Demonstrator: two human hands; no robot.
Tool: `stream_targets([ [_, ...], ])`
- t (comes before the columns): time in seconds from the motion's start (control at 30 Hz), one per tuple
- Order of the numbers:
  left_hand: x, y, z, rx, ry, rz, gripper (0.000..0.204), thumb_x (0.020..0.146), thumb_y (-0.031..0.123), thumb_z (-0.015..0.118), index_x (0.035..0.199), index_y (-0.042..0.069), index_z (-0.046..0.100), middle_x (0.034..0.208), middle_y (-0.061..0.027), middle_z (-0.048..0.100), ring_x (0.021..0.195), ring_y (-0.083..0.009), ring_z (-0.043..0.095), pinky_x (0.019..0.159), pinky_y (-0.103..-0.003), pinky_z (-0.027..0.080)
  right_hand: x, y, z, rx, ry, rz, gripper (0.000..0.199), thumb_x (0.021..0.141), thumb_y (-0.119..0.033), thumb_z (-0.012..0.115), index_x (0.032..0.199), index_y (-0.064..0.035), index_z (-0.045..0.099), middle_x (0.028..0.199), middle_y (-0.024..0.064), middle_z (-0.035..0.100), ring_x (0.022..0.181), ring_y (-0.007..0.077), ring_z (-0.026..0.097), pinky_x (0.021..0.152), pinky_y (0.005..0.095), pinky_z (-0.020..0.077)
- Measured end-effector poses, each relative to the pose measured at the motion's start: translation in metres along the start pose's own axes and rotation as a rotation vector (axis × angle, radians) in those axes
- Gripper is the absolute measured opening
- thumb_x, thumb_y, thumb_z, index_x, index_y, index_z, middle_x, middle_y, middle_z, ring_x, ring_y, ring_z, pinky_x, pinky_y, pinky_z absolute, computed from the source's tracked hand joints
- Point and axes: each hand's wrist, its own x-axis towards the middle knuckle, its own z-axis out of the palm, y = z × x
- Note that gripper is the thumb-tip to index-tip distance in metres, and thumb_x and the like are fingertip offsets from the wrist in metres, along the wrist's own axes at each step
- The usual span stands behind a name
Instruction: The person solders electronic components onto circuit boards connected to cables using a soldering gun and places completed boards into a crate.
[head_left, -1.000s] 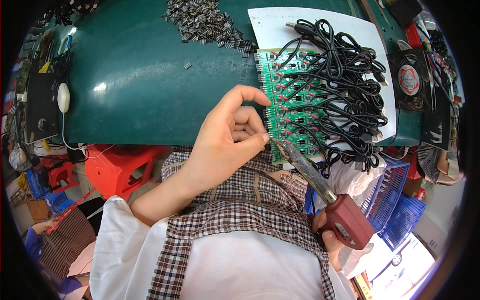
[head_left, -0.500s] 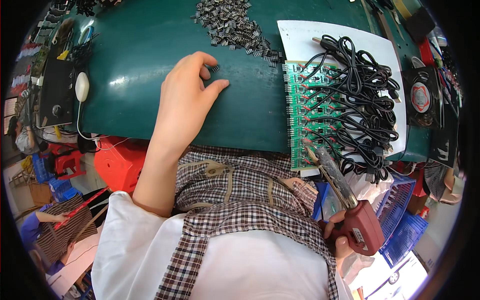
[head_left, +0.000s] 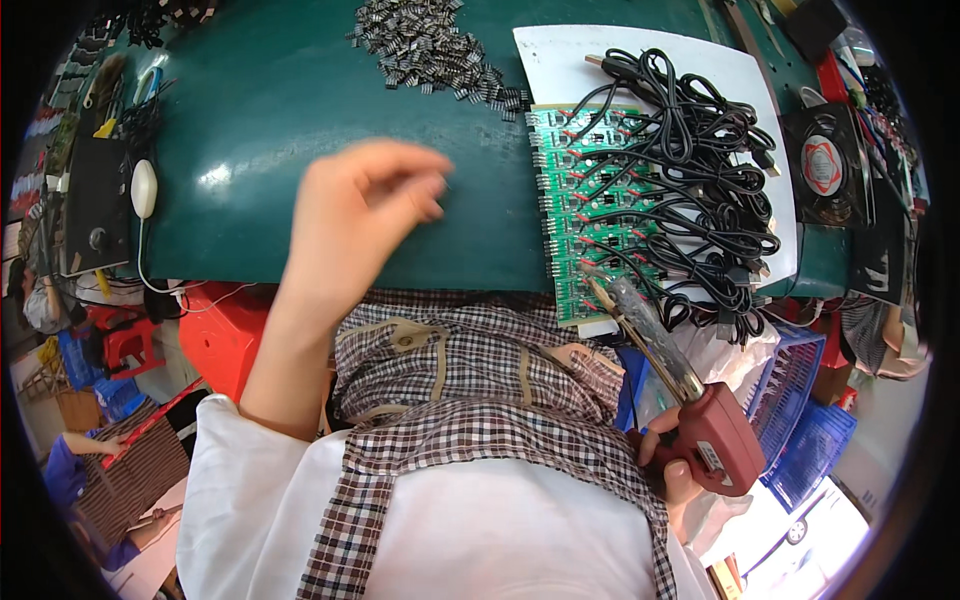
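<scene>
My left hand [head_left: 362, 222] is above the green tabletop, thumb and fingertips pinched together and slightly blurred. The small black connector that lay by its fingertips no longer shows on the table and seems to be in the pinch, mostly hidden. At lower right my right hand [head_left: 668, 466] grips the dark red handle of a soldering gun [head_left: 722, 440]. Its metal barrel slants up left, the tip over the lower end of a green circuit board panel [head_left: 572, 235]. Pin connectors line the panel's left edge, and black cables [head_left: 690, 190] run from it to the right.
A heap of small black connectors [head_left: 425, 45] lies at the far middle. White board [head_left: 545, 60] lies under the panel and cables. A fan [head_left: 830, 165] stands at right, a white corded device [head_left: 144, 190] at left. Below are a red stool [head_left: 215, 335] and blue baskets [head_left: 800, 440].
My left hand has closed from spread fingers to a pinch, and the loose connector by it is gone from the table. The whole view has shifted slightly; my right hand keeps the soldering gun.
</scene>
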Motion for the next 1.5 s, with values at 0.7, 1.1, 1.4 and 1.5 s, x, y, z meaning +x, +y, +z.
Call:
stream_targets([
  [0.7,-0.035,0.02,0.055,-0.634,-0.319,-0.338,0.027,0.079,-0.007,0.053,0.098,0.003,0.037,0.077,-0.0065,0.056,0.07,-0.013,0.059,0.064,-0.023,0.05,0.001,0.002,-0.001,0.023,-0.026,0.018,0.068,0.07,-0.043,0.068,0.105,0.0084,0.042,0.075,0.0117,0.054,0.044,0.0131,0.045,0.042,0.0241,0.0359],
  [1.1,-0.037,0.02,0.057,-0.677,-0.301,-0.351,0.027,0.079,-0.007,0.051,0.099,0.003,0.037,0.077,-0.0059,0.055,0.071,-0.0127,0.059,0.064,-0.023,0.049,0.001,0.002,-0.005,-0.121,-0.051,0.031,0.064,0.07,-0.047,0.065,0.096,0.0085,0.046,0.051,0.0046,0.048,0.046,0.011,0.043,0.044,0.0218,0.0313],
  [1.4,-0.036,0.019,0.058,-0.62,-0.305,-0.309,0.028,0.078,-0.008,0.051,0.099,0.003,0.036,0.076,-0.0054,0.055,0.068,-0.0109,0.057,0.063,-0.022,0.049,0.0,0.015,-0.018,-0.039,-0.12,-0.07,0.052,0.064,-0.027,0.073,0.095,0.0082,0.051,0.069,0.0049,0.057,0.051,0.0101,0.049,0.049,0.0194,0.0366],
  [1.5,-0.036,0.019,0.058,-0.613,-0.313,-0.306,0.028,0.078,-0.008,0.051,0.099,0.003,0.036,0.076,-0.0054,0.055,0.068,-0.0109,0.057,0.063,-0.022,0.049,-0.005,0.008,-0.017,-0.03,-0.043,0.08,0.051,0.063,-0.03,0.073,0.092,0.007,0.052,0.07,0.0044,0.057,0.053,0.0114,0.051,0.053,0.0203,0.038],
])
